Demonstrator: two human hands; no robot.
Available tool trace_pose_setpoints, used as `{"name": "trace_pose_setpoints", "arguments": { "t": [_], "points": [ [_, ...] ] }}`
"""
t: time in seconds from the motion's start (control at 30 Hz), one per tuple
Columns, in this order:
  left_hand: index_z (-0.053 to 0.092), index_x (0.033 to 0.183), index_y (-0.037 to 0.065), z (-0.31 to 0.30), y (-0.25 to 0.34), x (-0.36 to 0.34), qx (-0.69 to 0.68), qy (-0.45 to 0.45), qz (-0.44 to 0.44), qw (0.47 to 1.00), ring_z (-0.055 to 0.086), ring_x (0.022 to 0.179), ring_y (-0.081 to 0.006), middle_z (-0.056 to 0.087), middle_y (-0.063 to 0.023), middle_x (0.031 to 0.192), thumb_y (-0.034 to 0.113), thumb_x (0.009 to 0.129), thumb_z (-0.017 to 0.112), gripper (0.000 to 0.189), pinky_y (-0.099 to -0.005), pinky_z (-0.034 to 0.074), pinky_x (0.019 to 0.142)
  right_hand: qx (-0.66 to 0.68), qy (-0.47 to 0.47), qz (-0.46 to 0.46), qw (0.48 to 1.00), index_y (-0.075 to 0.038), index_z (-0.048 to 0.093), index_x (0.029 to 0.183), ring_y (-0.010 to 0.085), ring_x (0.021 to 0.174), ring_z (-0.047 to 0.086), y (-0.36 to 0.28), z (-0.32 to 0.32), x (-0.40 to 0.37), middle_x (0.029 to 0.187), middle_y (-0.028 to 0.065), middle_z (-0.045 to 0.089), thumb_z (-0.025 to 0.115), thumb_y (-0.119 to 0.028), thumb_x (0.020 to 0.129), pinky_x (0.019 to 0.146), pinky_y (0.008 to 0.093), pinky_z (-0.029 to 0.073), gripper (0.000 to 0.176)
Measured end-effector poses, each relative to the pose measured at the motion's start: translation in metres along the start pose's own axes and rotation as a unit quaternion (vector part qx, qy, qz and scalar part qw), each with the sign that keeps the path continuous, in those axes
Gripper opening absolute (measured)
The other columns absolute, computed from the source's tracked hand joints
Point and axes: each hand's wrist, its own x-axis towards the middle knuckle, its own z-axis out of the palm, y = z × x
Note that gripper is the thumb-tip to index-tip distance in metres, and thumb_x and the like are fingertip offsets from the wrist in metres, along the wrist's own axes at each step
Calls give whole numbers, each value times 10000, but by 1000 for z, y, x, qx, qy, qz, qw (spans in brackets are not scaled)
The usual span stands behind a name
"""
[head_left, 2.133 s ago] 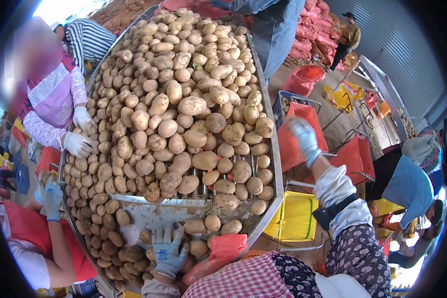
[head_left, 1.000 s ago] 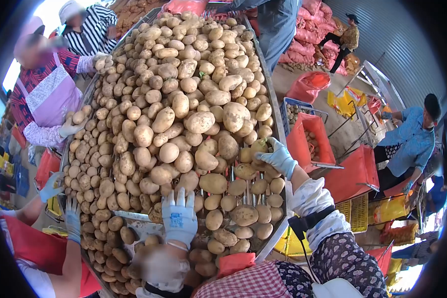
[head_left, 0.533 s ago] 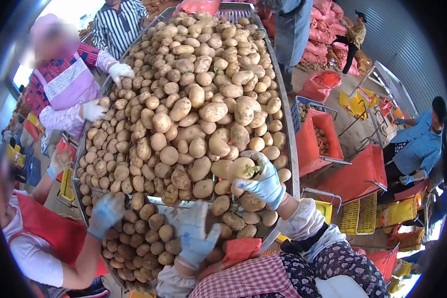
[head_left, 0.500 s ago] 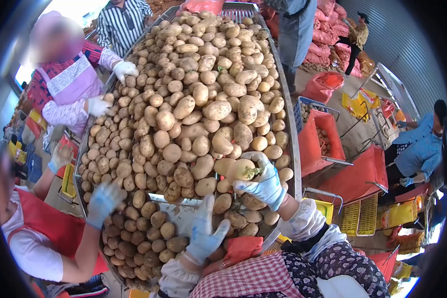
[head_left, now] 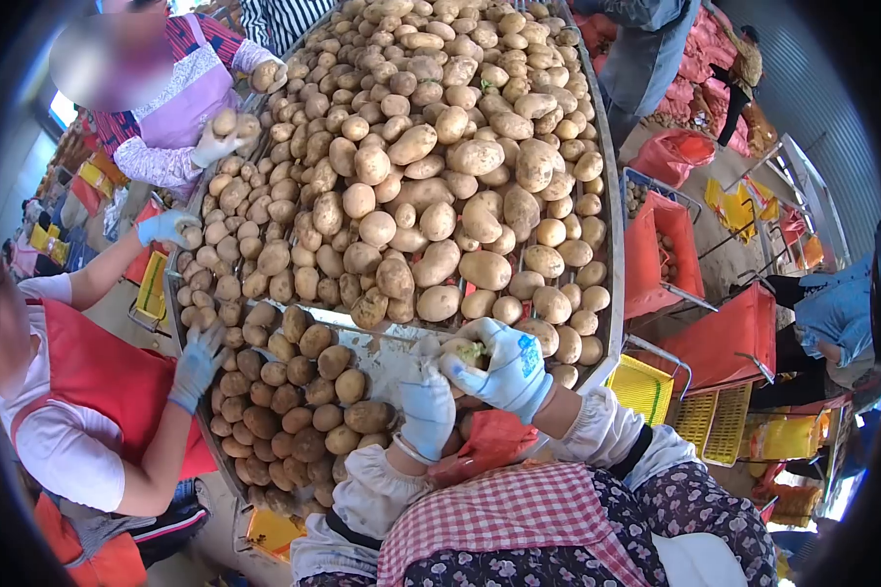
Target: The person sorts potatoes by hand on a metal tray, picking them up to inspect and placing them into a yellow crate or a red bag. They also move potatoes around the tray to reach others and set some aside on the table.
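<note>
The right hand (head_left: pixel 507 372), white-gloved, is clamping a tan sprouting potato (head_left: pixel 463 352); the left hand (head_left: pixel 427 409) is pressing beside it, grip unclear, with both hands together over the grey metal sorting table (head_left: pixel 384 348).

Right hand (head_left: pixel 501 370) curled closed — left hand (head_left: pixel 427 409) just beside it, fingers extended upward

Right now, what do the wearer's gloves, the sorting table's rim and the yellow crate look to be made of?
Left hand and right hand: gloved in pale knit fabric, matte, one with a blue printed patch; likely cotton. Table rim: bare grey metal with a dull sheen, probably steel. Yellow crate: moulded plastic, going by its ribbed, slotted wall.
</note>
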Motion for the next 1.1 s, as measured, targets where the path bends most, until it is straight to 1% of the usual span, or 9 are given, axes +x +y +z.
{"name": "trace_pose_setpoints", "arguments": {
  "t": [0.2,0.33,0.5,0.6,0.63,0.77,0.83,0.93,1.1],
  "points": [
    [634,987,-15,-28,-4,-2,180,-71,103,976,630,748,-383,670,-196,856,150,992,432,261,-418,510,658,-132,-168,-70,974,-63,660,816,340,652,636,5,-10,-3,694,150,632,620,-363,886,591,391,511,310],
    [650,1006,-7,-26,26,-9,110,-115,-26,987,669,782,-268,684,-166,868,229,1018,428,324,-364,523,683,149,-115,6,982,-56,676,805,239,636,602,18,10,-16,694,105,636,551,-357,956,607,329,501,359],
    [648,1030,-21,-14,8,-12,-7,-84,-18,996,661,861,-209,691,-140,956,286,1035,398,396,-328,527,759,529,-160,190,812,-54,589,710,88,535,497,59,-4,-10,635,-31,578,484,-339,1015,483,276,432,430],
    [649,1021,-33,-16,11,-11,-52,-34,-20,998,658,891,-217,689,-144,978,275,1036,389,403,-330,526,794,172,90,163,967,-111,583,783,53,475,436,113,-87,14,576,-68,481,511,-274,1005,407,243,351,285],
    [649,1021,-33,-20,3,-10,-51,-33,-22,998,658,891,-217,689,-144,978,275,1036,389,403,-330,526,794,250,195,232,919,-88,613,870,91,443,452,147,-113,23,573,-46,497,523,-232,990,391,264,368,208],
    [649,1016,-40,-30,-7,-5,4,-3,29,1000,661,899,-231,691,-141,996,258,1033,388,397,-333,526,806,-361,92,308,875,-83,643,1035,301,759,664,221,-203,17,845,89,692,646,-353,883,663,399,523,310],
    [650,1015,-42,-29,-6,0,20,4,11,1000,662,898,-229,692,-140,996,247,1030,395,386,-332,526,802,-615,215,6,759,-65,628,1117,323,941,658,210,-204,5,964,131,700,695,-363,819,825,430,503,426],
    [657,1021,-34,-23,-13,6,65,-6,41,997,664,894,-218,694,-139,996,216,1020,416,347,-329,525,793,-131,52,129,982,-60,544,1257,228,764,669,103,-137,13,861,111,688,724,-298,805,678,356,528,541],
    [625,1130,-13,-2,-16,4,82,-19,-1,996,662,875,-218,692,-145,998,235,1022,396,354,-325,522,772,69,-196,40,977,-58,512,1299,214,854,666,12,-20,-15,936,140,681,591,-410,891,779,357,522,544]
  ]
}}
